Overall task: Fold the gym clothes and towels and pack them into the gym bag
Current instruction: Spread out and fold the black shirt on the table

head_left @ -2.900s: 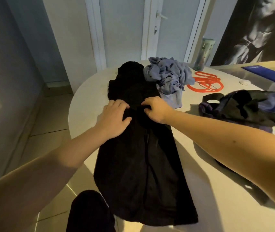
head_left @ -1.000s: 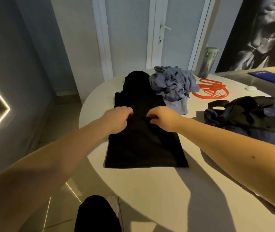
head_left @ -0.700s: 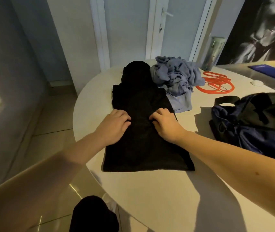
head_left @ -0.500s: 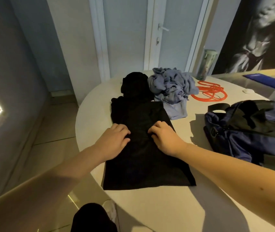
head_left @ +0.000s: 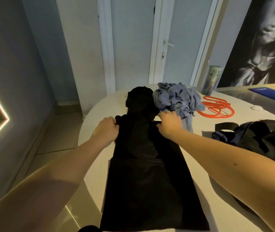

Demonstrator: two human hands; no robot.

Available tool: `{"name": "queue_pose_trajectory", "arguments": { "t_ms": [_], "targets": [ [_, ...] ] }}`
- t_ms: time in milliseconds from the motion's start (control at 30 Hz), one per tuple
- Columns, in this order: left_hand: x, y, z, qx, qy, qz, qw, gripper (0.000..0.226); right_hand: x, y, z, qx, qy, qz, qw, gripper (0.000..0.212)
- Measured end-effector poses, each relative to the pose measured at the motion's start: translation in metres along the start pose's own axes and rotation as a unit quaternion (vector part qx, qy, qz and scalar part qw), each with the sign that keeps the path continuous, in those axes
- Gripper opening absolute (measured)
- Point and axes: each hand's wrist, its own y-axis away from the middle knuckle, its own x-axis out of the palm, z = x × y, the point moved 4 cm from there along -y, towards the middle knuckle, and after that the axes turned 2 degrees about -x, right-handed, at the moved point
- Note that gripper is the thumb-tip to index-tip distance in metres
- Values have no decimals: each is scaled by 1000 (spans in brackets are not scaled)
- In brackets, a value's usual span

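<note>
A black garment (head_left: 146, 181) lies folded lengthwise on the white table (head_left: 220, 206), running away from me. My left hand (head_left: 105, 131) grips its far left corner and my right hand (head_left: 169, 123) pinches its far right corner. Beyond them sits a bunched black cloth (head_left: 141, 101). A crumpled grey-blue towel (head_left: 177, 97) lies right of that, touching my right hand's fingers. The dark blue gym bag (head_left: 257, 139) lies open on the table's right side.
An orange coiled rope (head_left: 215, 107) lies past the towel. A tall tumbler (head_left: 211, 80) stands at the table's far edge by the door. A small white object (head_left: 255, 108) and a blue mat (head_left: 272, 93) lie far right. The table's left edge drops to the tiled floor.
Both hands have moved from the garment's middle to its far corners and now grasp them. The head has come closer, so the garment fills more of the view.
</note>
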Motion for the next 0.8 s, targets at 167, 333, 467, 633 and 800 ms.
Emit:
{"name": "queue_pose_trajectory", "arguments": {
  "t_ms": [167, 333, 467, 633, 800],
  "targets": [
    [16, -36, 5, -98, 56, 47, 993, 60, 15, -36, -6, 31, 22, 116, 993, 30],
    [28, -53, -7, -73, 77, 103, 989, 55, 16, -51, -26, 83, -66, 76, 991, 20],
    [32, -55, -11, -27, 88, 127, 988, 24, 22, -49, -23, 48, -97, 147, 983, 24],
    [29, -49, -25, -42, 142, 143, 979, 36, 26, -53, -20, 34, -93, 183, 978, 72],
    [21, -43, -35, -78, 155, 232, 957, 72, 20, -53, -8, -11, -117, 199, 973, 49]
  ]
}}
